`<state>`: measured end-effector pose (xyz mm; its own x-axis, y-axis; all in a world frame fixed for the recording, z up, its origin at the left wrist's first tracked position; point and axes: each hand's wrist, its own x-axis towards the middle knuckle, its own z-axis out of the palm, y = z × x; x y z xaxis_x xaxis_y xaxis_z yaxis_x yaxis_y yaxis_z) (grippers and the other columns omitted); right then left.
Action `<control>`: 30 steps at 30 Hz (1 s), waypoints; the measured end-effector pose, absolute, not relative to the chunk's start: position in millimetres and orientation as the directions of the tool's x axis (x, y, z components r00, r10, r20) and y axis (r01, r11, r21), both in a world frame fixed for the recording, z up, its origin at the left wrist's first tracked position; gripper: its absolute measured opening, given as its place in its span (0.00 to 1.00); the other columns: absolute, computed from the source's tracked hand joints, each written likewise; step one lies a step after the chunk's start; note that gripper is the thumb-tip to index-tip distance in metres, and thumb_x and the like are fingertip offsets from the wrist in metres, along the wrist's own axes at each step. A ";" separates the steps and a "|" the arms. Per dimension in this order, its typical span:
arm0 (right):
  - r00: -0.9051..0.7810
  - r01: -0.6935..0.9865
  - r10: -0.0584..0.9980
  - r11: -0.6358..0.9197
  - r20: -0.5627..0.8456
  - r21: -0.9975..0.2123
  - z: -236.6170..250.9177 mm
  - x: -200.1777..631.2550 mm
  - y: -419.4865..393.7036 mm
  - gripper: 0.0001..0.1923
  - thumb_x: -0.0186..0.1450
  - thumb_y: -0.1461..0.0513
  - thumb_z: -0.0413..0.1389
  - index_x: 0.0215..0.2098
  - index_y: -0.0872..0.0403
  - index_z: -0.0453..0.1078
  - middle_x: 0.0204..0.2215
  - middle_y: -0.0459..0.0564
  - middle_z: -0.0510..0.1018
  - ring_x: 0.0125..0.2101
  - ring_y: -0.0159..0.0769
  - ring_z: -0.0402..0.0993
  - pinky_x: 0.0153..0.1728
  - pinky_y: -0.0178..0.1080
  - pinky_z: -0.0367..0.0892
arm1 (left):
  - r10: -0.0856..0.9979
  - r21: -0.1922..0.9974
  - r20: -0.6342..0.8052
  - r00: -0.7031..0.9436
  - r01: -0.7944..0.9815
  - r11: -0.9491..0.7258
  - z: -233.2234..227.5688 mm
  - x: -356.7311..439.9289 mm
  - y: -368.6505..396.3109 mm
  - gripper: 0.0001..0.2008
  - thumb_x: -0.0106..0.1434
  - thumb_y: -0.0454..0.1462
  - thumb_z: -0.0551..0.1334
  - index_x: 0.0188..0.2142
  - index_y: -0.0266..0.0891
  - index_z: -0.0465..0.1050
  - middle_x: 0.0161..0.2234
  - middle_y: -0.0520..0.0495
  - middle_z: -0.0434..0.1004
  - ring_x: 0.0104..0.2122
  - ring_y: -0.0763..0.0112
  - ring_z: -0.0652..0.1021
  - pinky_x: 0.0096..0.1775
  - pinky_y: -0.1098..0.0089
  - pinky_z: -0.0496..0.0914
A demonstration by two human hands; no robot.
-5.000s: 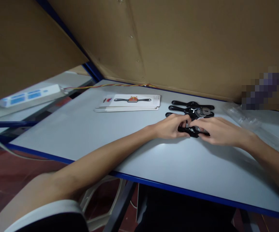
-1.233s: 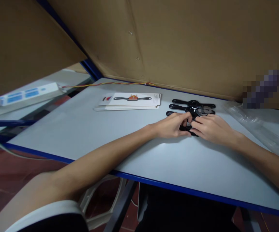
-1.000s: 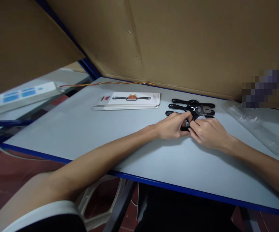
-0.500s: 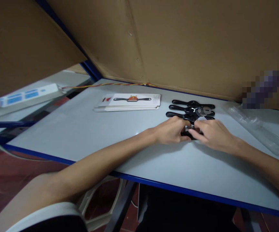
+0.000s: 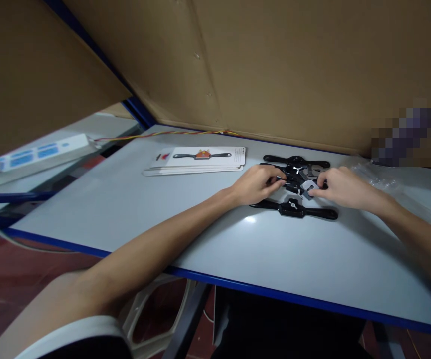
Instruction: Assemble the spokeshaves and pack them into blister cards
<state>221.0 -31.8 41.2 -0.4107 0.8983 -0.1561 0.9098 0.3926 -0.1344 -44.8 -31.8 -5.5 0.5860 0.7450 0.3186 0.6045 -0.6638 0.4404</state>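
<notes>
Several black spokeshaves lie in a row on the table. The nearest spokeshave (image 5: 293,208) lies free of both hands, apart from the others, with a small bright fitting at its middle. My left hand (image 5: 258,183) is closed, thumb and fingers pinching the left handle of a spokeshave just behind it; the fingers cover that handle. My right hand (image 5: 344,188) pinches a flat grey metal blade (image 5: 309,188) over the middle of these tools. Farther back are the rearmost spokeshave (image 5: 295,160) and another grey plate (image 5: 314,170).
Left of the tools is a stack of printed cards (image 5: 200,156) showing a spokeshave. Crumpled clear plastic packaging (image 5: 381,178) lies at right. A cardboard wall (image 5: 275,75) and a twisted red-yellow wire (image 5: 185,132) run along the back. A white power strip (image 5: 43,152) sits far left.
Both hands have moved back, off the nearest spokeshave, which now lies uncovered. My left hand is now at the handle behind it, and the grey blade shows in my right fingers.
</notes>
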 end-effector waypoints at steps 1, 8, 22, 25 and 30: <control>-0.420 0.903 0.893 0.392 -0.164 -0.176 42.8 219.8 -31.4 0.16 0.66 0.50 0.62 0.26 0.50 0.74 0.17 0.44 0.68 0.21 0.36 0.64 0.28 0.42 0.52 | 0.745 0.438 0.313 0.589 0.606 -0.664 -7.4 -45.0 -30.9 0.18 0.72 0.42 0.56 0.46 0.36 0.82 0.30 0.47 0.79 0.27 0.70 0.74 0.33 0.68 0.67; -0.471 0.804 0.878 0.388 -0.083 -0.450 60.5 222.2 -23.2 0.17 0.66 0.49 0.60 0.26 0.51 0.70 0.18 0.41 0.64 0.23 0.32 0.57 0.28 0.41 0.50 | 0.762 0.424 0.302 0.573 0.635 -0.646 -9.8 -44.4 -26.7 0.16 0.70 0.40 0.58 0.49 0.37 0.83 0.29 0.48 0.79 0.27 0.70 0.74 0.34 0.68 0.66; -0.515 0.803 0.857 0.471 -0.028 -0.366 41.4 193.0 7.6 0.12 0.66 0.53 0.61 0.29 0.52 0.73 0.17 0.41 0.67 0.23 0.33 0.61 0.29 0.40 0.51 | 0.817 0.456 0.245 0.523 0.681 -0.573 -16.6 -40.7 -20.7 0.22 0.71 0.41 0.59 0.61 0.36 0.76 0.30 0.49 0.81 0.28 0.68 0.76 0.35 0.66 0.66; -0.524 0.784 0.851 0.488 0.011 -0.383 39.1 193.0 6.5 0.12 0.66 0.53 0.61 0.30 0.52 0.74 0.18 0.42 0.68 0.23 0.34 0.63 0.30 0.40 0.52 | 0.818 0.469 0.245 0.520 0.675 -0.569 -16.0 -41.1 -20.4 0.26 0.70 0.41 0.59 0.65 0.35 0.72 0.31 0.48 0.81 0.28 0.67 0.77 0.35 0.66 0.67; -0.535 0.696 0.843 0.470 0.044 -0.542 37.3 195.0 6.1 0.19 0.65 0.47 0.60 0.28 0.53 0.74 0.19 0.42 0.69 0.23 0.32 0.62 0.30 0.40 0.55 | 0.812 0.480 0.261 0.522 0.660 -0.579 -15.5 -42.1 -20.2 0.26 0.70 0.42 0.59 0.64 0.33 0.73 0.30 0.48 0.81 0.29 0.67 0.78 0.35 0.66 0.67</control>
<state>195.0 6.1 37.3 -0.5354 0.8434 0.0444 0.6962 0.4705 -0.5422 -42.1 -20.2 -15.5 0.5221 0.8118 0.2615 0.6595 -0.5787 0.4797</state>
